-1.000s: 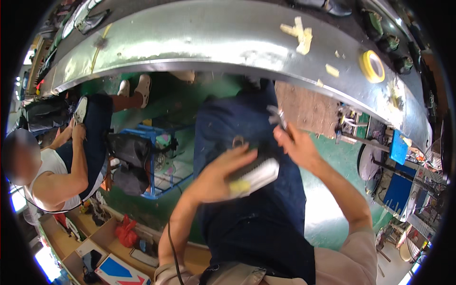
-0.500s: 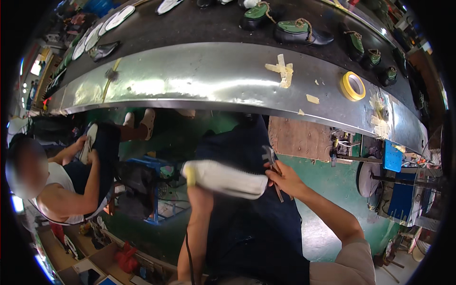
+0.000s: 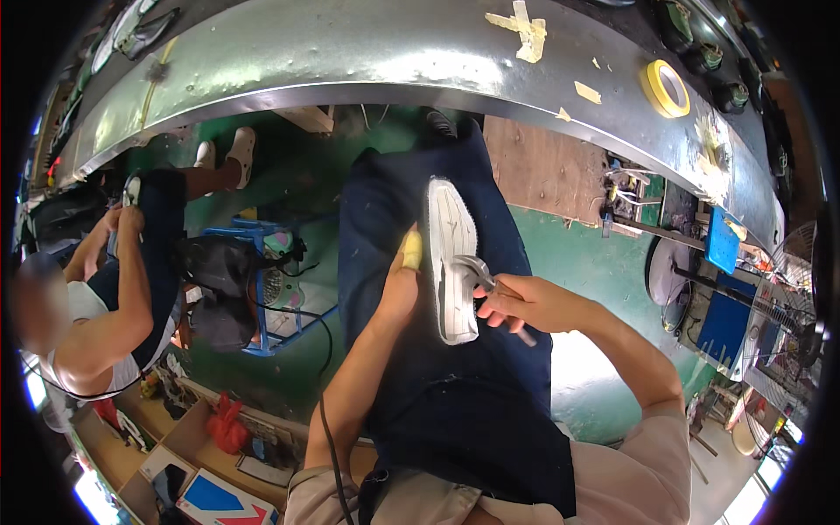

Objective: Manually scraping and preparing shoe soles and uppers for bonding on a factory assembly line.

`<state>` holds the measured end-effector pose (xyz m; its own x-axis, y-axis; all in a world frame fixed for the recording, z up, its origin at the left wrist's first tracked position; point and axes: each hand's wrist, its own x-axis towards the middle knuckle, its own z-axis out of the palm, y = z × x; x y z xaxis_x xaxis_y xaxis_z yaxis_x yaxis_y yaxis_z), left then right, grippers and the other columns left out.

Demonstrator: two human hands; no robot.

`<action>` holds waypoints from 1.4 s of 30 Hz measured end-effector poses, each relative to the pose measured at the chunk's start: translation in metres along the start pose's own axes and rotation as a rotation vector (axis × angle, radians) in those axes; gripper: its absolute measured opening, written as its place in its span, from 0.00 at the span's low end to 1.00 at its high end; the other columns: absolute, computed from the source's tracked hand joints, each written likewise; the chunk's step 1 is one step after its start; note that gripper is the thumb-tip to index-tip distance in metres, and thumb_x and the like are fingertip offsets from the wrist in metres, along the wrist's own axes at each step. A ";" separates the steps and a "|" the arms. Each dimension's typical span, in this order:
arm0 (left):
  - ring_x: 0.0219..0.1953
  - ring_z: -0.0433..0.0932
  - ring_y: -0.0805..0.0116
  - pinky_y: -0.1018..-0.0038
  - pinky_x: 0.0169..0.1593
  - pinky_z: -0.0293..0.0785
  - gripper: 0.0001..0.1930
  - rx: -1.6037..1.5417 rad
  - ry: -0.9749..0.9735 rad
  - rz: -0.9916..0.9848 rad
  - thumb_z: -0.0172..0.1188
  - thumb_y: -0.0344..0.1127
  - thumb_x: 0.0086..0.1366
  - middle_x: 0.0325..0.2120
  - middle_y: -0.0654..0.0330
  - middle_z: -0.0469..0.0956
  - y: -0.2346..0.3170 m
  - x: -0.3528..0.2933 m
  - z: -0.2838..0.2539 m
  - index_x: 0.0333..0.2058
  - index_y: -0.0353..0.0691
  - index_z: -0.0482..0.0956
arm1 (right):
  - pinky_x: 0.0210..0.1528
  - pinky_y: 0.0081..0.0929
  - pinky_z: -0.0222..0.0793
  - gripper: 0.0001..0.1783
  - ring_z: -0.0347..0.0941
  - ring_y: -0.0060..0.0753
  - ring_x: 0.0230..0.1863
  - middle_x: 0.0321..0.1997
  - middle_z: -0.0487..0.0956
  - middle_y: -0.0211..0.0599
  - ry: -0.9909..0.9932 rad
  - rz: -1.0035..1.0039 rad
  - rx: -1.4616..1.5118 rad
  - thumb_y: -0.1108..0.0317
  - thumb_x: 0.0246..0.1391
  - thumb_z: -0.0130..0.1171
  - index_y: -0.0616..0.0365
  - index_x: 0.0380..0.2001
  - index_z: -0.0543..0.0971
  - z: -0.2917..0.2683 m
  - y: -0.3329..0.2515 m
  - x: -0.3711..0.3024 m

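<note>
A white shoe rests over my lap with its pale, lined underside up and its length running away from me. My left hand grips its left side, with yellow tape around the thumb and the other fingers hidden beneath. In my right hand are metal pincers, closed in by my fingers around the handles. The pincers' head lies over the middle of the underside, near the right edge. Whether the jaws bite on anything cannot be made out.
Ahead runs a metal-edged bench with a yellow tape roll on it. At left, another person sits handling a shoe beside a blue-framed stool. A dark cable passes by my left arm. A fan stands at right.
The shoe has turned from lying crosswise to pointing away from me, underside up. My right hand has brought the pincers from beside its end onto the underside. The view has tipped downward.
</note>
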<state>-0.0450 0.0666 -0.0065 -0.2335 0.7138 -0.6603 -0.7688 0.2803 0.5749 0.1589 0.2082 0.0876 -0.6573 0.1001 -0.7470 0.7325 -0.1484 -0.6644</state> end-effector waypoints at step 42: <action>0.69 0.74 0.50 0.64 0.70 0.70 0.39 1.108 -0.042 0.192 0.53 0.39 0.81 0.70 0.39 0.71 0.027 0.006 -0.013 0.80 0.30 0.45 | 0.34 0.50 0.75 0.16 0.82 0.56 0.28 0.29 0.84 0.46 -0.044 -0.303 -0.522 0.57 0.76 0.55 0.60 0.49 0.71 -0.009 -0.012 0.016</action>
<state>-0.0749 0.0699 -0.0007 -0.2551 0.8216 -0.5098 0.2360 0.5642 0.7912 0.1412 0.2199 0.0833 -0.8487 0.0203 -0.5285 0.4948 0.3835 -0.7798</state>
